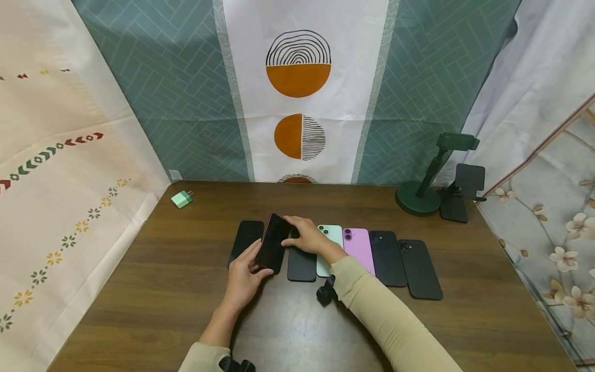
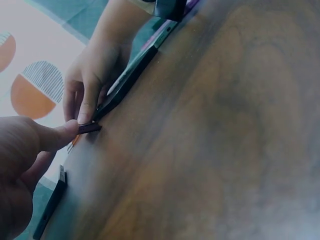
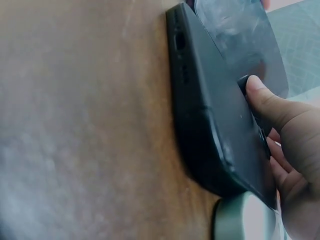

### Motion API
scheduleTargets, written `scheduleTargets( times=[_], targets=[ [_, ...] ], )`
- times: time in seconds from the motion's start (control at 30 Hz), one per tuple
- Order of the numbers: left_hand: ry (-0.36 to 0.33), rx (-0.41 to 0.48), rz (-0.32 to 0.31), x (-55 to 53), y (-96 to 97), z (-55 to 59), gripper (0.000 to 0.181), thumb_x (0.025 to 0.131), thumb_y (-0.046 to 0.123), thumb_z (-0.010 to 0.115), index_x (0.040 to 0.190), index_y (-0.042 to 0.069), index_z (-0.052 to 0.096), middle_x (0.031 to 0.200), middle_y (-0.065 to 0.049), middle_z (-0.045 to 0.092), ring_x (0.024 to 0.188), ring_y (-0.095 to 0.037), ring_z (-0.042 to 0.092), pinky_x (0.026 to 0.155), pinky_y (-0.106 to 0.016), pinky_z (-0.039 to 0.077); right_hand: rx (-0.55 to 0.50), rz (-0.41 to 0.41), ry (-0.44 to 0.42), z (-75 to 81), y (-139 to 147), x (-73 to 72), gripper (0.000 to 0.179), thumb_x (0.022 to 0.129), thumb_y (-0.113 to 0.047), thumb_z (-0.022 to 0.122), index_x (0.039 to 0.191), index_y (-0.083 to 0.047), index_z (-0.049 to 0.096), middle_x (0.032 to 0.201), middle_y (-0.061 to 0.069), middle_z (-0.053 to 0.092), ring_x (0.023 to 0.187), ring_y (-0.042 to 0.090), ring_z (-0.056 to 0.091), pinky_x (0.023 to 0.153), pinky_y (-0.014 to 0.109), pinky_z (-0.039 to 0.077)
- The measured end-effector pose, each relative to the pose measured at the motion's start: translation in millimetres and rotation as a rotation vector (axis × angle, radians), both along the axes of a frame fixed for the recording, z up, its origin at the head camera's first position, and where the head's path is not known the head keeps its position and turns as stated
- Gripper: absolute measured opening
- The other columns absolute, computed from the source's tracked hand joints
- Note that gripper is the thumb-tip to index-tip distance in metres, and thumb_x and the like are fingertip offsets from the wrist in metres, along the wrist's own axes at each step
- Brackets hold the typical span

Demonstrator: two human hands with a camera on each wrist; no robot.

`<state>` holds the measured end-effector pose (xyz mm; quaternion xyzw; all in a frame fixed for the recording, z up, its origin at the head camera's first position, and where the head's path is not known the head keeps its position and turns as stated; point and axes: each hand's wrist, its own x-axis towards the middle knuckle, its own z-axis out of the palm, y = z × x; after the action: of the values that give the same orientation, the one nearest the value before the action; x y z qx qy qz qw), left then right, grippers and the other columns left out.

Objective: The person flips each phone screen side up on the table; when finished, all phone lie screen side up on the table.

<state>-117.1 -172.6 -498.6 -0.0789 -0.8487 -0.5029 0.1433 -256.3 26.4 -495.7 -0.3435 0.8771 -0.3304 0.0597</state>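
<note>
Both hands are on one phone (image 1: 273, 244) with a dark glossy screen and a purplish edge, tilted up from the table. The left hand (image 1: 245, 271) grips its lower left side, thumb at the near end. At its upper right side, the right hand (image 1: 309, 237) pinches it with thumb and fingers. A black phone (image 1: 246, 236) lies just left of it. Under the right hand lies another black phone (image 1: 301, 264), its charging port end showing in the right wrist view. A mint green phone (image 1: 331, 233) sits beside that one.
Rightward the row continues with a pink phone (image 1: 358, 247) and two dark phones, one dark blue-black (image 1: 388, 261) and one black (image 1: 422, 271). A green stand (image 1: 418, 201) and a black phone holder (image 1: 468, 181) stand at the back right. A mint charger plug (image 1: 181, 199) lies back left.
</note>
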Motion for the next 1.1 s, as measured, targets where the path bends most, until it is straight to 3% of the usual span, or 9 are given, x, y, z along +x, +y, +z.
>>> scheduleTargets(
  times=[0.13, 0.33, 0.53, 0.8, 1.1],
  targets=[
    [0.026, -0.032, 0.024, -0.2, -0.8, -1.5, 0.073, 0.069, -0.007, 0.088, 0.136, -0.01, 0.058, 0.144, -0.022, 0.055, 0.126, -0.036, 0.057, 0.089, -0.041, 0.056, -0.003, 0.006, 0.003, -1.7, 0.2, -2.4, 0.077, 0.088, -0.029, 0.08, 0.152, -0.002, 0.044, 0.152, 0.016, 0.048, 0.14, 0.031, 0.045, 0.115, 0.044, 0.038],
    [0.077, -0.176, 0.068, -1.9, -3.5, -4.6, 0.068, 0.067, 0.007, 0.093, 0.128, -0.006, 0.066, 0.134, -0.02, 0.063, 0.127, -0.035, 0.059, 0.103, -0.05, 0.048, -0.007, 0.037, 0.011, -2.1, 0.8, -4.1, 0.073, 0.09, -0.027, 0.079, 0.151, -0.003, 0.046, 0.151, 0.015, 0.049, 0.14, 0.03, 0.046, 0.114, 0.043, 0.039],
    [0.07, -0.277, 0.08, 0.0, -3.0, -7.0, 0.064, 0.068, 0.018, 0.093, 0.124, -0.002, 0.071, 0.134, -0.017, 0.063, 0.131, -0.036, 0.055, 0.106, -0.066, 0.039, 0.026, 0.06, 0.014, -1.1, 1.3, -5.2, 0.069, 0.092, -0.027, 0.076, 0.15, -0.004, 0.047, 0.152, 0.013, 0.049, 0.141, 0.028, 0.045, 0.115, 0.043, 0.037],
    [0.037, -0.381, 0.089, -0.1, -4.0, -9.8, 0.062, 0.068, 0.024, 0.093, 0.12, -0.003, 0.073, 0.129, -0.02, 0.066, 0.13, -0.037, 0.055, 0.106, -0.061, 0.042, 0.061, 0.095, -0.007, 0.5, 2.5, -5.0, 0.065, 0.096, -0.028, 0.072, 0.151, -0.005, 0.046, 0.155, 0.015, 0.045, 0.143, 0.029, 0.041, 0.116, 0.045, 0.036],
    [-0.035, -0.422, 0.058, 1.5, -5.1, -6.4, 0.061, 0.074, 0.029, 0.09, 0.122, -0.003, 0.071, 0.134, -0.017, 0.064, 0.135, -0.035, 0.05, 0.108, -0.06, 0.041, 0.069, 0.107, -0.019, 0.4, 3.3, -5.3, 0.065, 0.096, -0.027, 0.071, 0.152, -0.004, 0.045, 0.156, 0.014, 0.043, 0.144, 0.03, 0.04, 0.117, 0.046, 0.034]
  ],
)
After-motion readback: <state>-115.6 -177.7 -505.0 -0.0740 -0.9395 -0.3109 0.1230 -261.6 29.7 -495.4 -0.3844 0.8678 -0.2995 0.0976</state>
